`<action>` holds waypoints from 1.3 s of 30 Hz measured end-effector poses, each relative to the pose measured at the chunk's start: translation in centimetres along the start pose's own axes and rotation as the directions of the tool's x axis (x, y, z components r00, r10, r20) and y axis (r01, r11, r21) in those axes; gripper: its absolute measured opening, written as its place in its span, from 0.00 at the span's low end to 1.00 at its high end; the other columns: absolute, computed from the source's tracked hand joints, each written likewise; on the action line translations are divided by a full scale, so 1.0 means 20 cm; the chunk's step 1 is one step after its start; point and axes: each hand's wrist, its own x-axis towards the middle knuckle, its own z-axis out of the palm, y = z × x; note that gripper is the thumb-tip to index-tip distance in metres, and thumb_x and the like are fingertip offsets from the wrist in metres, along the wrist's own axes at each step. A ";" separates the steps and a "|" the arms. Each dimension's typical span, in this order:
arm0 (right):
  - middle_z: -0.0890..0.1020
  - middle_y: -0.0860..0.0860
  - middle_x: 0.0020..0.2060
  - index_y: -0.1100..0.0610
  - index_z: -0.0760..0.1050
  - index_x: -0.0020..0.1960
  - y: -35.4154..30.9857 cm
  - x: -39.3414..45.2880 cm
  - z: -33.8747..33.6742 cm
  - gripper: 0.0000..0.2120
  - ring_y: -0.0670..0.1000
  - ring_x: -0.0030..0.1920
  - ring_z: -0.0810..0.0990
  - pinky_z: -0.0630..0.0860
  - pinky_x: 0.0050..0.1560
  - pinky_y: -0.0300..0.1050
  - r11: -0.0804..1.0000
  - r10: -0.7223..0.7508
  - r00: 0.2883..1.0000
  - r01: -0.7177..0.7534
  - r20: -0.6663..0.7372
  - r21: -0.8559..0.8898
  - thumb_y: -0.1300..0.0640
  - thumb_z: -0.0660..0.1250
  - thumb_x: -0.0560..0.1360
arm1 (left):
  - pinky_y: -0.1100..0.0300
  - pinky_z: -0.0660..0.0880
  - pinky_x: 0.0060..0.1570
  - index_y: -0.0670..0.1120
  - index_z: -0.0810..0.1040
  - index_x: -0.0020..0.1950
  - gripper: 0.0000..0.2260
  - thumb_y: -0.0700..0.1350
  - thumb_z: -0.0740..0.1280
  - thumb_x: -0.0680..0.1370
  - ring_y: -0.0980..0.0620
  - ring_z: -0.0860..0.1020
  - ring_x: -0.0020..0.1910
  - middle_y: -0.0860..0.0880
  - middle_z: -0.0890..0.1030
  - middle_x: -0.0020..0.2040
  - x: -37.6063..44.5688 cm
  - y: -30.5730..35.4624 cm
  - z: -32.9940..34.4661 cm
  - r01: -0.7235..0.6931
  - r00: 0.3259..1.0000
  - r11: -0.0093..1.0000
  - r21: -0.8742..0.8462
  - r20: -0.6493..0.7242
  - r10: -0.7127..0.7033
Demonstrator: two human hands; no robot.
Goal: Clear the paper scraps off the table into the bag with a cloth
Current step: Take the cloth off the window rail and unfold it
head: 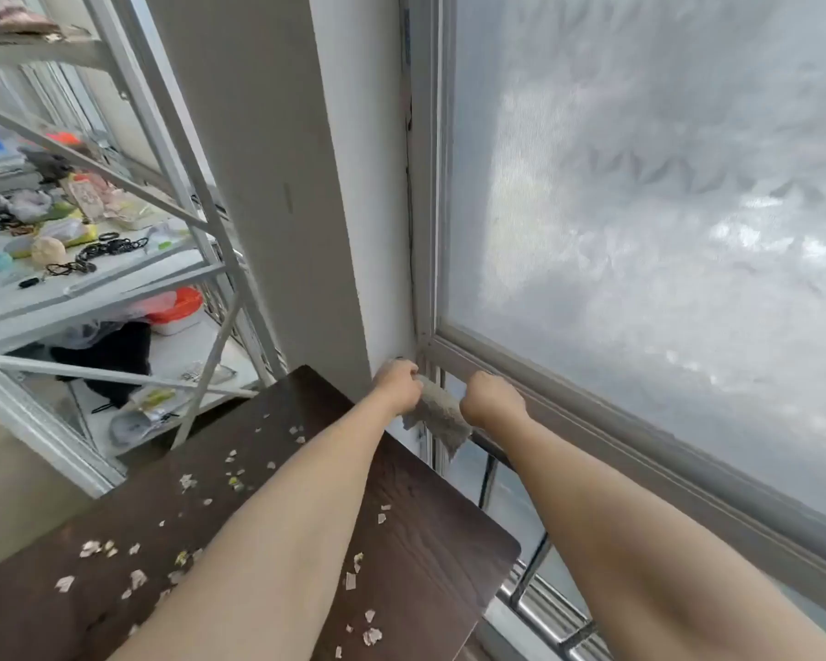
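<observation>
A grey cloth (pixel 437 412) hangs between my two hands beyond the table's far edge, close to the window frame. My left hand (pixel 397 381) grips its left end and my right hand (pixel 489 398) grips its right end, both fists closed. The dark wooden table (pixel 425 531) lies below my arms, strewn with several small white paper scraps (pixel 187 481), mostly on its left and near parts. No bag is in view.
A white metal shelf rack (pixel 115 279) full of small items stands to the left of the table. A white pillar (pixel 282 183) rises behind the table. A large frosted window (pixel 640 231) with a metal railing (pixel 525 579) runs along the right.
</observation>
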 end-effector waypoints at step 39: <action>0.77 0.57 0.64 0.60 0.73 0.65 -0.31 0.00 -0.13 0.19 0.56 0.63 0.76 0.74 0.63 0.49 0.853 -0.189 0.981 0.184 -0.040 0.489 0.63 0.63 0.74 | 0.59 0.65 0.66 0.42 0.75 0.66 0.20 0.37 0.68 0.74 0.49 0.69 0.69 0.45 0.74 0.67 -0.31 -0.22 -0.50 -0.071 0.997 0.919 -0.387 -0.052 0.055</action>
